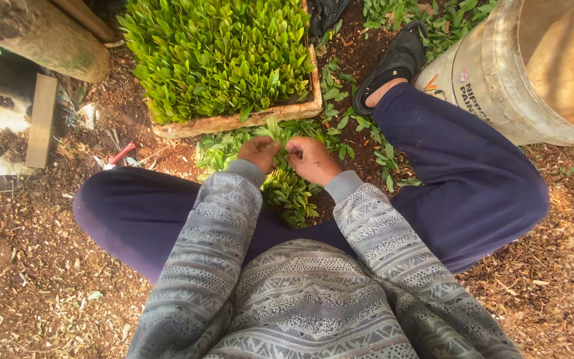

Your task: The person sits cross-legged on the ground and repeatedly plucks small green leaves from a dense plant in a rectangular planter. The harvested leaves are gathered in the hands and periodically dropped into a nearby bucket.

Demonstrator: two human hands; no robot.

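My left hand (259, 153) and my right hand (311, 160) meet close together over a heap of loose green leafy cuttings (287, 189) lying on the ground between my knees. Both hands have their fingers closed on small green sprigs (283, 147) held between them. Just beyond the hands stands a low rectangular tray (234, 122) packed with upright green seedlings (217, 53). Grey patterned sleeves cover my arms.
A large pale bucket (499, 80) stands at the right by my dark sandal (393, 63). A log (41, 36) and a wooden board (40, 119) lie at the left. A small red-handled tool (121, 154) rests on the wood-chip ground.
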